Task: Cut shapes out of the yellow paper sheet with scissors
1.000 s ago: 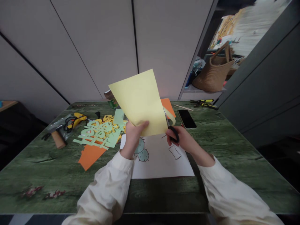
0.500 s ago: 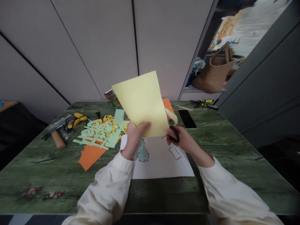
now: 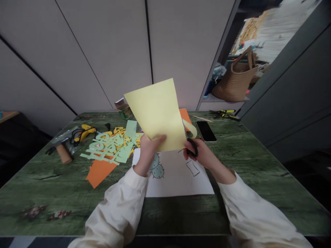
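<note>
My left hand [image 3: 150, 150] grips the lower left edge of a yellow sheet of paper [image 3: 156, 110], thumb on its near face. In my right hand [image 3: 203, 155] are scissors [image 3: 192, 147] with black handles; their blades lie along the sheet's right edge and are mostly hidden. A narrow paper strip [image 3: 191, 129] curls away from that edge. Below both hands, flat on the table, is a white sheet [image 3: 178, 184] with a blue cactus-like drawing [image 3: 157, 170] and a small outlined shape [image 3: 192, 168]. The yellow paper covers its upper part.
Green and yellow paper cutouts [image 3: 111, 144] and an orange piece [image 3: 100, 172] lie left on the green table [image 3: 258, 199]. Farther left are a hammer [image 3: 63, 154] and a yellow corded tool [image 3: 86, 131]. A phone [image 3: 206, 131] and yellow-black pliers [image 3: 224, 114] lie right.
The yellow sheet has shifted very slightly to the right. Both hands keep their hold, and little else differs.
</note>
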